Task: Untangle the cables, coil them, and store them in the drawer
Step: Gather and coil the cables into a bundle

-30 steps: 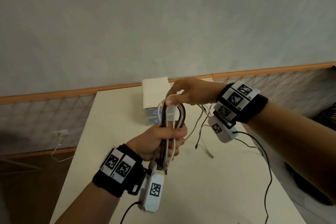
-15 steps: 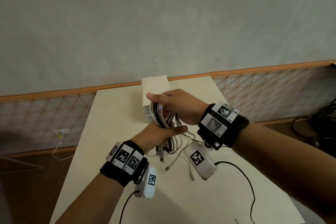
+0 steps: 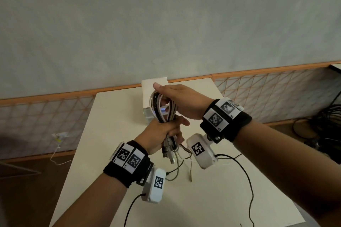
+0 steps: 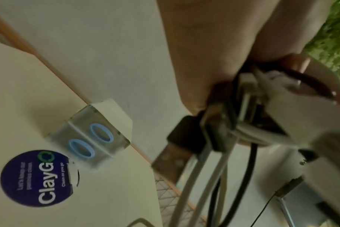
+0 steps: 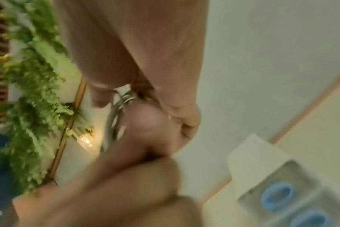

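The left hand point(image 3: 162, 132) is gripping a bundle of cables point(image 3: 162, 107) in its fist, fingers curled round the middle of the bundle, above the cream surface point(image 3: 110, 116). The bundle mixes white, grey and black cables, folded into a loop that is standing up out of the top of the fist. The right hand point(image 3: 182, 101) is lying over the top of that loop, palm down, thumb stretched along the far side and fingers curling into and round the loop's upper bend; it is holding the cables there. The two hands are touching or almost touching at the left thumb.

Below the left fist the loose ends are hanging down: USB plugs point(image 3: 170, 156) are dangling just under the hand, and thinner tails are trailing onto the surface. In the left wrist view a black-bodied USB-A plug point(image 4: 177, 147) is showing close up among grey and black leads, blurred.

Behind the hands a small white drawer unit point(image 3: 147, 88) is standing at the far edge of the surface, against the grey wall. In the left wrist view it is showing two clear drawer fronts point(image 4: 91, 141) side by side, each with a blue ring pull, both pushed in. Near it a round dark blue ClayGO sticker point(image 4: 35, 179) is lying stuck on the surface.
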A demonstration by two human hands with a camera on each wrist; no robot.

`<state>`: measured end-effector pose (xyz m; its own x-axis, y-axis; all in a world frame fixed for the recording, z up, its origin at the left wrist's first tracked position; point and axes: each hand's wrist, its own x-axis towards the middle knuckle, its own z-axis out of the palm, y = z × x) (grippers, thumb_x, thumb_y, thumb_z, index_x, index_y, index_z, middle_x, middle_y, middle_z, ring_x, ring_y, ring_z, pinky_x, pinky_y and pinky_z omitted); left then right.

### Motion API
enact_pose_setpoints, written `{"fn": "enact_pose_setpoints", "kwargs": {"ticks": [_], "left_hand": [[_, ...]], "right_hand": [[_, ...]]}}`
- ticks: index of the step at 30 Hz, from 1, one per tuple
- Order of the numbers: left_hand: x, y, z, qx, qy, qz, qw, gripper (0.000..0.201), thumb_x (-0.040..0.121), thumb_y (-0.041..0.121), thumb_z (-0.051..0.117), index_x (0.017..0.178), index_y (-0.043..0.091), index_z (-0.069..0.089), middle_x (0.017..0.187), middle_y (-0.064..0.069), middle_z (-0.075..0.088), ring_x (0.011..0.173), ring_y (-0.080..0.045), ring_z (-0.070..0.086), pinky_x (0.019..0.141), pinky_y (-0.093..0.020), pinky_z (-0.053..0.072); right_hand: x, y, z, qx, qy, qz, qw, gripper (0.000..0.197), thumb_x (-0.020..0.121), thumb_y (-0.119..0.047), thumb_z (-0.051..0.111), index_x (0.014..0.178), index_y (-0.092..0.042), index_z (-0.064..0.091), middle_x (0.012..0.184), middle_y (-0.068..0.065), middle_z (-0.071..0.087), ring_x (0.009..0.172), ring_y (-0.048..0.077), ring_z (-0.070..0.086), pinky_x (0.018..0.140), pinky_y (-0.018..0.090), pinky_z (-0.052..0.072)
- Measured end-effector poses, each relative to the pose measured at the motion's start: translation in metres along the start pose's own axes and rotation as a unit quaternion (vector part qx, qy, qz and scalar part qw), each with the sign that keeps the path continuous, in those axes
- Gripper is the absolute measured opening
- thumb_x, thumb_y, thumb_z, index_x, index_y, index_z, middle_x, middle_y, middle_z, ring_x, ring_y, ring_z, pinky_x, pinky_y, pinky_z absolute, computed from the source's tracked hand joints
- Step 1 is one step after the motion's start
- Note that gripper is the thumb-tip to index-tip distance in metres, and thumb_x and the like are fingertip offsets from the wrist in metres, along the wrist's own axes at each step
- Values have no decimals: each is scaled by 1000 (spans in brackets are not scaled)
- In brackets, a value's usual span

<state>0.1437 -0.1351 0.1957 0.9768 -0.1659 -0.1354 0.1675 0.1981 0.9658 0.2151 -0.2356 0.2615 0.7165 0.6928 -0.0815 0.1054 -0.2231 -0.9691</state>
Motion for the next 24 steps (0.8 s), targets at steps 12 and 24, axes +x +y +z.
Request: {"fn": "enact_pose_setpoints", "kwargs": {"ticks": [12, 24], "left_hand": [[-11, 12, -18, -97, -84, -115, 985, 28, 85, 22, 52, 61, 14, 43, 37, 4, 32, 37, -15, 44, 55, -29, 46], [-19, 1, -3, -57, -182, -53, 980, 13, 84, -6, 47, 89, 1, 57, 73, -14, 65, 89, -37, 68, 96, -45, 49]], "right_hand": [[-19, 13, -6, 90, -59, 4, 994, 35, 85, -29, 65, 111, -9, 55, 95, 9, 64, 91, 20, 63, 86, 37, 49], [-6, -34, -28, 197, -140, 157, 958, 11, 93, -8, 43, 102, -13, 46, 58, 3, 44, 44, 12, 37, 51, 24, 40]]}}
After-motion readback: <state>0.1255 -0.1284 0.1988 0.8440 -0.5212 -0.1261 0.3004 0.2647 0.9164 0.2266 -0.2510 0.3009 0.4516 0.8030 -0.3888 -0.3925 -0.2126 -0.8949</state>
